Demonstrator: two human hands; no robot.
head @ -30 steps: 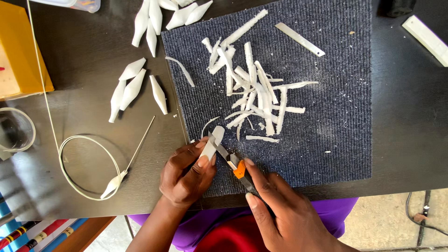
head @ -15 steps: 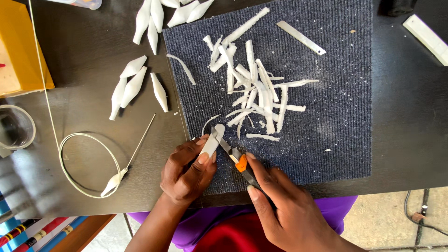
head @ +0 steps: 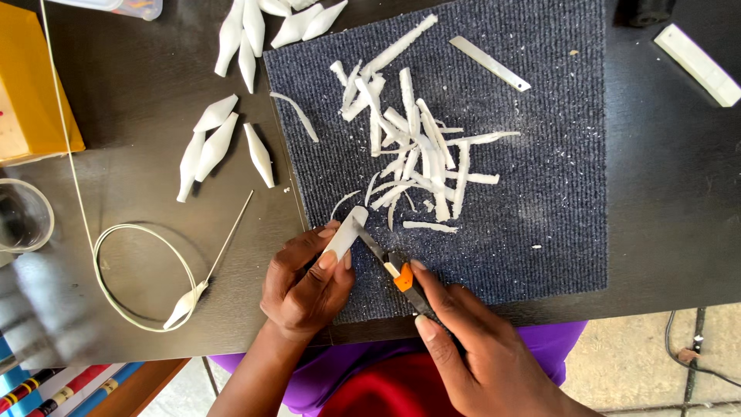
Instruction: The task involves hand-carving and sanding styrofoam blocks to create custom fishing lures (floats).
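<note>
My left hand (head: 307, 278) grips a short white stick piece (head: 346, 232) at the near edge of a dark blue ribbed mat (head: 540, 193). My right hand (head: 478, 347) holds a utility knife (head: 394, 269) with an orange slider. Its blade rests against the side of the white piece. A heap of white shavings and strips (head: 413, 150) lies in the middle of the mat beyond the hands.
Carved white spindle shapes (head: 220, 147) lie on the dark table left of the mat, more at the top (head: 266, 23). A long needle with looped cord (head: 147, 270) lies left. A yellow box (head: 31, 93), a clear cup (head: 23, 216), a loose blade (head: 490, 63) and a white bar (head: 698, 63) sit around.
The knife blade has slid a little along the white piece, and my right hand has shifted slightly. My left hand keeps its grip in the same place.
</note>
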